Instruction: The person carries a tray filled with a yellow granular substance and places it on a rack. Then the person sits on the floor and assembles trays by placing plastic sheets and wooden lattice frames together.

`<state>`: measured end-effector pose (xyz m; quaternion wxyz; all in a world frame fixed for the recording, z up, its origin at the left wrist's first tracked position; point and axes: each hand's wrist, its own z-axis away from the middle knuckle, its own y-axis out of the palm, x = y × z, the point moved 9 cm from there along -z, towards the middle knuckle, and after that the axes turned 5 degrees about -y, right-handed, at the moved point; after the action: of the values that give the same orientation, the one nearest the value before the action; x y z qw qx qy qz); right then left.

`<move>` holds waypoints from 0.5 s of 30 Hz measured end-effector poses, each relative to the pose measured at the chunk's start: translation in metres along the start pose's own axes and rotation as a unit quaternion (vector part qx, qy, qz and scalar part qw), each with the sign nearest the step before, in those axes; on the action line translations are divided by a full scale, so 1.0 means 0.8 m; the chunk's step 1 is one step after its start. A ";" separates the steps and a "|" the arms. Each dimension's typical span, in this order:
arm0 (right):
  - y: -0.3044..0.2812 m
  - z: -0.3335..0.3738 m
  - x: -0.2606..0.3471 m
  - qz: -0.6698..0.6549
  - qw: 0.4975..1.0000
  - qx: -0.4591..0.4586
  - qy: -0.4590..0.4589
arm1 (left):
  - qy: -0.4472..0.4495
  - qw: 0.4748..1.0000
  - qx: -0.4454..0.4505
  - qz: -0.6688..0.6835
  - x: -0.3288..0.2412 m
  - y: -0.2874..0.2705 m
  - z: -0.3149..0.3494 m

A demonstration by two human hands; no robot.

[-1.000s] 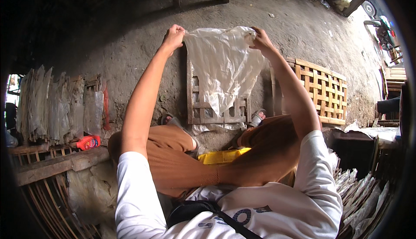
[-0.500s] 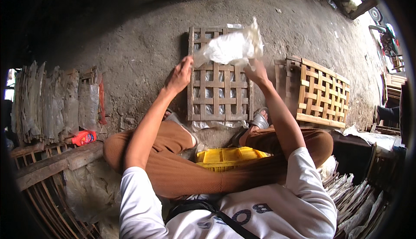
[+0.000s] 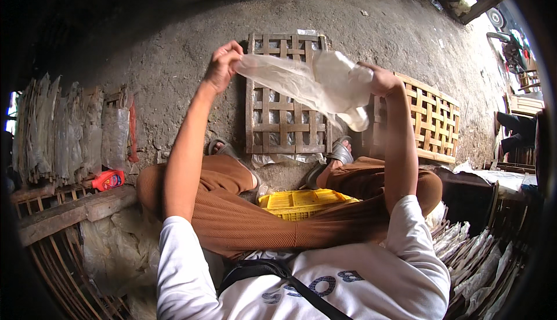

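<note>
A translucent plastic sheet [image 3: 278, 73] is stretched in the air between my two hands. My left hand [image 3: 223, 64] pinches its left end at a corner. On the other side, my right hand [image 3: 380, 81] grips the bunched, whiter end, which hangs in loose folds. Below the sheet lies a dark woven wooden lattice rack [image 3: 284, 117] on the ground in front of my feet. More clear plastic shows through its gaps and sticks out past its near edge.
A lighter woven bamboo rack [image 3: 429, 123] leans at the right. A yellow plastic crate [image 3: 301, 201] sits between my legs. Plastic-draped racks [image 3: 75, 134] stand at the left, with a red packet [image 3: 108, 180] near them. More stacked racks [image 3: 481, 268] are at the lower right.
My hands have moved apart, the left one out to the left and the right one to the right. The plastic sheet, bunched before, is now pulled out lengthwise between them.
</note>
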<state>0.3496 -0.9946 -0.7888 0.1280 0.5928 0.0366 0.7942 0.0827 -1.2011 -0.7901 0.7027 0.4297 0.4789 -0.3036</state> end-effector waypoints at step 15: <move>-0.212 -0.236 -0.175 0.222 0.911 -0.345 -0.044 | -0.073 0.869 -0.270 -0.409 0.190 -0.201 -0.216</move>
<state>0.2339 -0.8482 -1.0106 0.1462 0.5394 -0.3779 0.7382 -0.0690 -1.1203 -1.0118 0.6370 -0.0344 0.6224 -0.4534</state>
